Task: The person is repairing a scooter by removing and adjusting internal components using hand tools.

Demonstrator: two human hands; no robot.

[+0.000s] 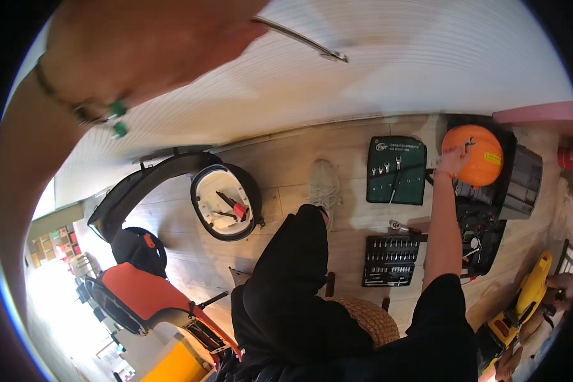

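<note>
My left hand (pixel 165 51) is raised very close at the upper left, a bracelet on its wrist. Its fingers are closed round a slim metal wrench (pixel 302 42) that points to the right. At the right, my right hand (pixel 452 162) is stretched out in front of an orange hard hat (pixel 481 156). A small open-ended wrench (pixel 470 141) sticks up from its closed fingers. Beside that hand, a dark green wrench pouch (pixel 382 184) lies spread on the floor with several wrenches in it.
Below the pouch lie a ratchet (pixel 404 226) and a socket set case (pixel 390 261). A black toolbox (pixel 484 223) stands at the right. On the left are a black and white shell (pixel 200 191) holding tools, a curved black fender (pixel 118 197) and an orange-red part (pixel 143 290). A woven stool (pixel 366 318) is below.
</note>
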